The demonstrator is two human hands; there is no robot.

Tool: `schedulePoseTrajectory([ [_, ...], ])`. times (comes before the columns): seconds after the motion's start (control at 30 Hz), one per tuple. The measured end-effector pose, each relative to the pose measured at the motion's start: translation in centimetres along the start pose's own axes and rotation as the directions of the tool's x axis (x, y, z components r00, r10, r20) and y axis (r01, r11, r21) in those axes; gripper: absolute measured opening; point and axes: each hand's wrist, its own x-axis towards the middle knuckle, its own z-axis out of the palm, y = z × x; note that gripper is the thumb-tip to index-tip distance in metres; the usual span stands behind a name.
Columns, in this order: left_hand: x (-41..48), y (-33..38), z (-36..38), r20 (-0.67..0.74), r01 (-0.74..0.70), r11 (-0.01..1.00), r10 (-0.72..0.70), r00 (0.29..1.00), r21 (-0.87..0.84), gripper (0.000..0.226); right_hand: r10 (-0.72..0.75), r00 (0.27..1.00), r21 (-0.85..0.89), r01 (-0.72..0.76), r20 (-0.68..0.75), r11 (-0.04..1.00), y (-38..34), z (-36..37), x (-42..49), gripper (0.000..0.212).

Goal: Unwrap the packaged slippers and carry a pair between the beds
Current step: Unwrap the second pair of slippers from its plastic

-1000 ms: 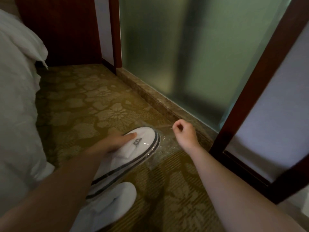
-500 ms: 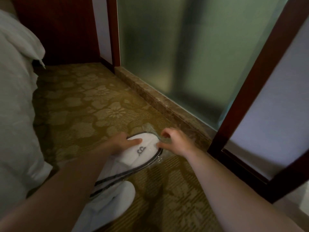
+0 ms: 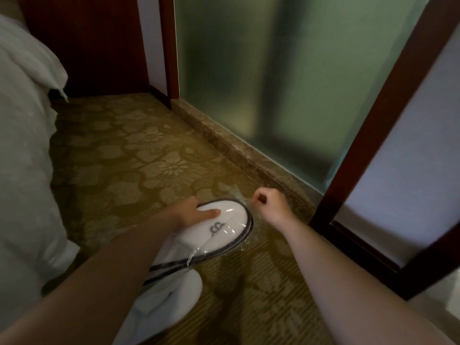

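A packaged pair of white slippers with dark trim and a grey logo lies on the patterned carpet, still inside a clear plastic wrapper. My left hand grips the toe end of the package, thumb on top. My right hand is closed in a pinch on the wrapper's far edge, just right of the toe. A loose white slipper lies on the carpet below the package, partly hidden by my left forearm.
A bed with white bedding fills the left side. A frosted glass panel on a stone sill stands ahead. A dark wooden door frame runs along the right. Open carpet stretches beyond the slippers.
My right hand went from the wrapper's edge to the slipper toe, then pulled back right, pinching the plastic. My left hand kept holding the package, which shifted slightly.
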Motion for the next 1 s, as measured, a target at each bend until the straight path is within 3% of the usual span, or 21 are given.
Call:
schedulePoseTrajectory([
  [0.13,-0.2,-0.3,-0.1,-0.004,-0.042,0.995,0.042,0.999,-0.086,0.04,0.182,0.978,0.173,-0.164,-0.098,0.971,1.7,-1.0,0.1,0.011],
  [0.23,-0.3,-0.7,-0.3,-0.03,-0.097,0.981,0.093,0.995,-0.168,0.025,0.285,0.956,0.292,-0.254,-0.071,0.922,3.0,-1.6,-0.1,0.013],
  [0.37,-0.5,-0.2,-0.2,-0.066,-0.081,0.944,0.063,0.996,-0.32,0.044,0.397,0.918,0.429,-0.353,-0.014,0.832,3.3,-1.8,0.1,0.019],
  [0.57,-0.4,-0.1,-0.3,-0.095,-0.079,0.94,0.049,0.994,-0.333,0.048,0.49,0.87,0.563,-0.378,-0.056,0.735,3.1,-1.6,0.6,0.011],
  [0.7,-0.3,-1.2,-0.5,-0.111,-0.038,0.978,0.015,0.994,-0.205,0.049,0.442,0.884,0.415,-0.347,-0.155,0.841,4.2,-2.1,0.6,0.011],
  [0.8,0.0,-2.7,-0.9,-0.121,0.0,0.997,-0.009,0.993,-0.076,0.079,0.337,0.922,0.428,-0.232,-0.189,0.873,4.3,-2.3,0.7,0.01],
  [0.87,0.0,-3.0,-0.9,-0.126,-0.002,1.0,0.0,0.992,-0.015,0.087,0.293,0.946,0.468,-0.199,-0.136,0.861,3.6,-2.4,0.6,0.015],
  [0.93,0.1,-2.9,-1.0,-0.135,0.008,1.0,-0.006,0.991,0.014,0.089,0.274,0.961,0.491,-0.256,0.036,0.833,2.9,-2.0,0.4,0.015],
  [1.0,0.2,-2.4,-1.0,-0.127,0.014,0.999,-0.01,0.992,0.029,0.091,0.273,0.932,0.438,-0.354,0.237,0.826,2.1,-1.5,0.0,0.02],
])
